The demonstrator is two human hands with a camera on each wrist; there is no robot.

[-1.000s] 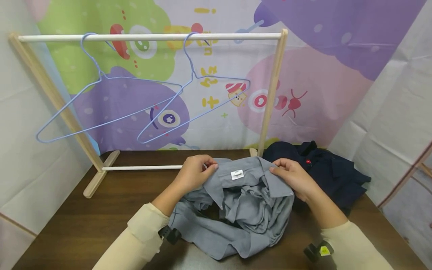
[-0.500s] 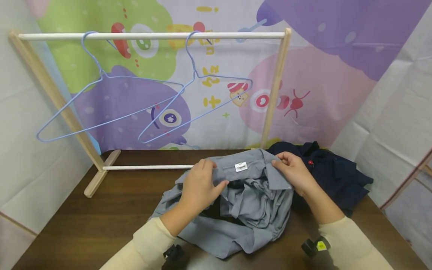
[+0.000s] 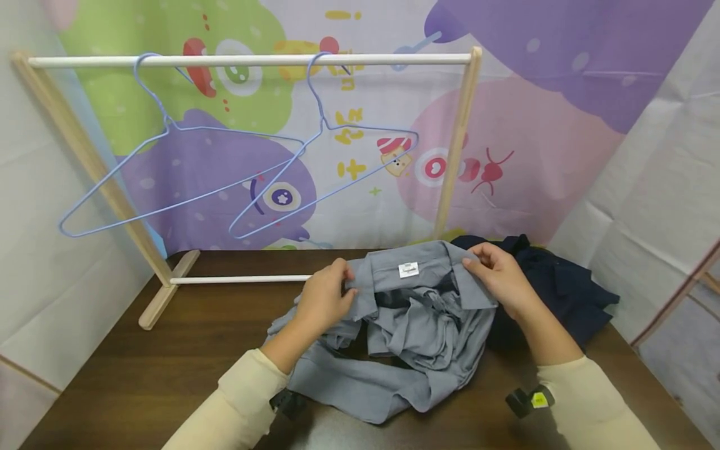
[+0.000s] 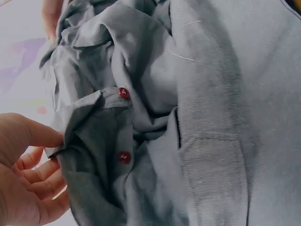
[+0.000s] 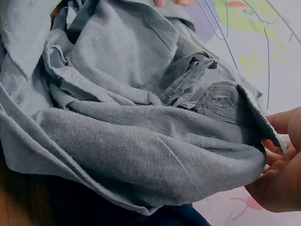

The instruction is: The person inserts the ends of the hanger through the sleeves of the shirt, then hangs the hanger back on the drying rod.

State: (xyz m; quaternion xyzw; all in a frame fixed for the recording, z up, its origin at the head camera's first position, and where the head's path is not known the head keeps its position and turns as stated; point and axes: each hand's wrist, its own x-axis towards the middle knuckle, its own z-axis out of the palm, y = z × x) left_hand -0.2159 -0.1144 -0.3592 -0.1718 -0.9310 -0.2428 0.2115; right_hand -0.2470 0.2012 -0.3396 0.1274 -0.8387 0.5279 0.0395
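A grey shirt point(image 3: 360, 381) lies bunched over the table, its collar turned toward the back and a white label point(image 3: 408, 269) showing inside the neck. My left hand point(image 3: 323, 297) pinches the cloth beside the collar's left end. On the other side my right hand point(image 3: 503, 281) pinches the collar's right end between thumb and fingers. Red buttons point(image 4: 124, 157) run down the shirt front in the left wrist view. A buttonhole edge of the shirt point(image 5: 221, 106) stands near the fingers in the right wrist view. The shirt body hangs in loose folds below both hands.
Behind stands a wooden rack with a white top rail point(image 3: 247, 60). Two blue wire hangers hang on it, a left hanger point(image 3: 166, 122) and a right hanger point(image 3: 322, 122). A dark navy garment point(image 3: 568, 294) lies heaped at the right. A printed cloth point(image 3: 360, 206) forms the backdrop.
My left hand spread its thumb off the collar and has pinched the cloth again, a little farther left. The collar has risen and shifted slightly right, with my right hand holding it.
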